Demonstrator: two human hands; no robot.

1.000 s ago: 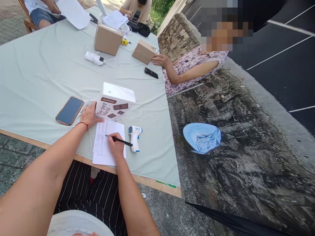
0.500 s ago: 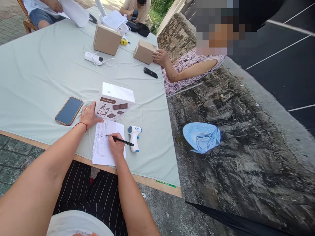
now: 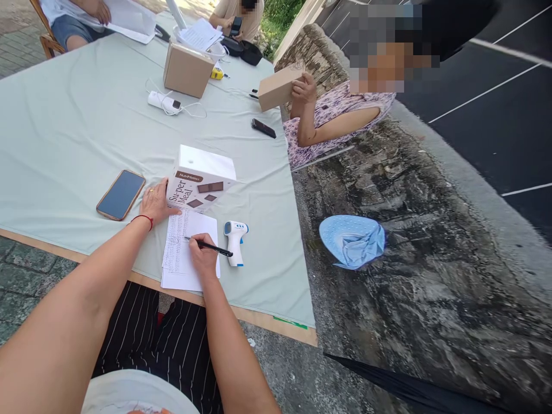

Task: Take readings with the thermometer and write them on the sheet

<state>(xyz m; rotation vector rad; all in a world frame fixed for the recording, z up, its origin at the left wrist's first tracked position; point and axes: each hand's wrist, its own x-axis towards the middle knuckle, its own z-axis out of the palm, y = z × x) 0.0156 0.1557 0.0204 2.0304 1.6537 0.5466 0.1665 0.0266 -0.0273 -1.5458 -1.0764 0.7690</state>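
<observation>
At the far left, a co-worker's large sheet [image 3: 131, 24] has sunk flatter toward the table. Nearer, a phone [image 3: 121, 194] lies just beside the person's left hand [image 3: 154, 202], which hasn't shifted: fingers by the white carton's [image 3: 207, 158] left edge, thumb at the printed papers [image 3: 185, 273]. I cannot tell whether it grips the carton or only steadies the sheets. The right hand [image 3: 203, 257], resting on those papers in front of the carton, is closed round a black pen [image 3: 218, 249], its tip almost where it was — a pause in the writing, perhaps. A thermometer [image 3: 236, 244] lies just right. The clear change is farther right: a co-worker's hand [image 3: 304, 89] has raised a small cardboard box [image 3: 278, 91] off the table, which seems to leave the paperwork undisturbed.

As for containers, the large cardboard box [image 3: 186, 70] and the white carton show no contents; the black open-topped container [image 3: 250, 53] is too dark inside to read; the raised box's contents are hidden too.
</observation>
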